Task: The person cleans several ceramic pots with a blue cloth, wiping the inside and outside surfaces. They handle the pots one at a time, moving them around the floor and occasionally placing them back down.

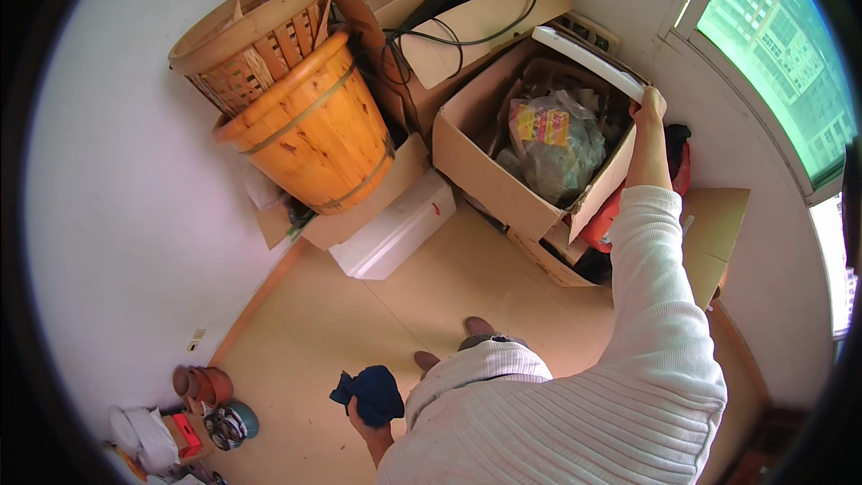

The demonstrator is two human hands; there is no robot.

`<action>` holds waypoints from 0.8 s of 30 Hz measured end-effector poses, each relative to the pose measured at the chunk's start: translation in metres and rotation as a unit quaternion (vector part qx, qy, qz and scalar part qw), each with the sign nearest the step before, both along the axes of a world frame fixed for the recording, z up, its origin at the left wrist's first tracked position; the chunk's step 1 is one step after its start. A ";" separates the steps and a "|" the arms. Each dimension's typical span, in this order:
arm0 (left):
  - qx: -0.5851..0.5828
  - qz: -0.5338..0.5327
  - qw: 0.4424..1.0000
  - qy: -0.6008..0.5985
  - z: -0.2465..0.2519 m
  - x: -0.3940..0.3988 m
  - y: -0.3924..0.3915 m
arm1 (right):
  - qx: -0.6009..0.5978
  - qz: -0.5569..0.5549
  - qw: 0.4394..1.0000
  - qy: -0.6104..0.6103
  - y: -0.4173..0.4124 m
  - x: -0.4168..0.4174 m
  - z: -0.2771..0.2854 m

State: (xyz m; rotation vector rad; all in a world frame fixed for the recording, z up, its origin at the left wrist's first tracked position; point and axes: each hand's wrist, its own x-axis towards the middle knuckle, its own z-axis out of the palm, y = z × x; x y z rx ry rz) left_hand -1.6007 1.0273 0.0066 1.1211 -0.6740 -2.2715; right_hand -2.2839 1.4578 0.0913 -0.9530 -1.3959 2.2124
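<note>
My right hand (650, 108), arm stretched out, grips the near end of a white flat board (587, 62). That board lies along the far right side of an open cardboard box (497, 172). Inside the box sits a crumpled clear plastic bag (566, 148) with a yellow and pink label; what it holds is hard to make out. Low at my left side, my left hand (369, 430) holds a bunched dark blue cloth (377, 394). Its fingers are partly hidden by the fabric.
A wooden bucket (316, 135) with a woven basket (252, 47) in it stands by the left wall. Behind are another carton (471, 37) and black cables (465, 44). A white foam box (397, 229), red bag (599, 219) and clay pots (202, 384) sit lower. A window (781, 54) is right.
</note>
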 end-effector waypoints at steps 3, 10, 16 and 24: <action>0.001 0.006 1.000 -0.002 -0.004 0.001 -0.001 | 0.038 0.044 0.998 -0.015 -0.002 0.002 -0.014; -0.006 0.003 1.000 0.011 -0.005 0.000 -0.003 | 0.209 0.123 0.969 -0.039 -0.022 0.029 -0.095; -0.014 -0.001 1.000 0.025 0.006 -0.004 0.000 | 0.376 0.197 0.893 -0.147 -0.036 0.035 -0.121; -0.026 -0.009 0.999 0.039 0.014 -0.011 0.008 | 0.579 0.290 0.741 -0.177 -0.040 0.036 -0.150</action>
